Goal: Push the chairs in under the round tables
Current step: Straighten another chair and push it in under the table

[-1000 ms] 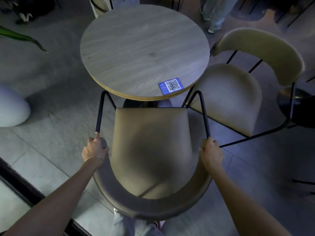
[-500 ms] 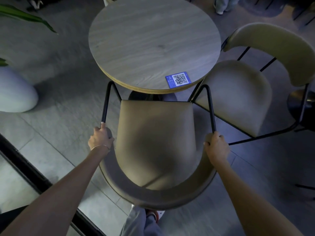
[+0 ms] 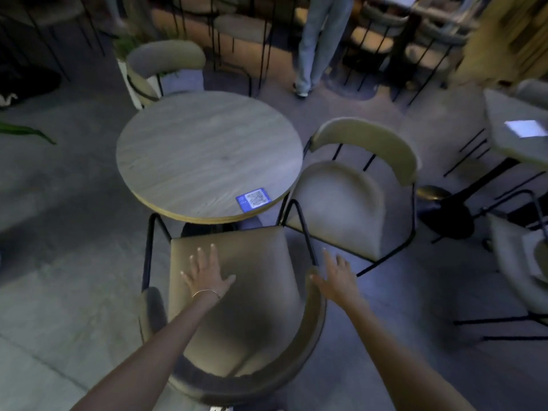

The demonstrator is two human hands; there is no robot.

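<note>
A round wooden table [image 3: 204, 155] carries a blue QR sticker [image 3: 253, 199] near its front edge. The beige padded chair [image 3: 252, 292] with black metal arms stands in front of me, its seat front at the table's rim. My left hand [image 3: 204, 274] hovers over the seat with fingers spread, holding nothing. My right hand [image 3: 336, 275] is spread open just right of the chair's right arm rail, off the frame. A second beige chair [image 3: 350, 200] stands at the table's right side, turned at an angle. A third chair [image 3: 166, 60] is behind the table.
A person in jeans [image 3: 320, 43] stands beyond the table. Another table [image 3: 516, 143] with a lit rectangle and a chair [image 3: 522, 262] stand at the right. Dark chair legs and tables fill the back. A plant leaf [image 3: 26, 133] juts in at the left. Grey tiled floor lies left.
Both hands have let go of the chair's arm rails and opened. My view has risen, showing more of the room. The chair sits close to the table as before.
</note>
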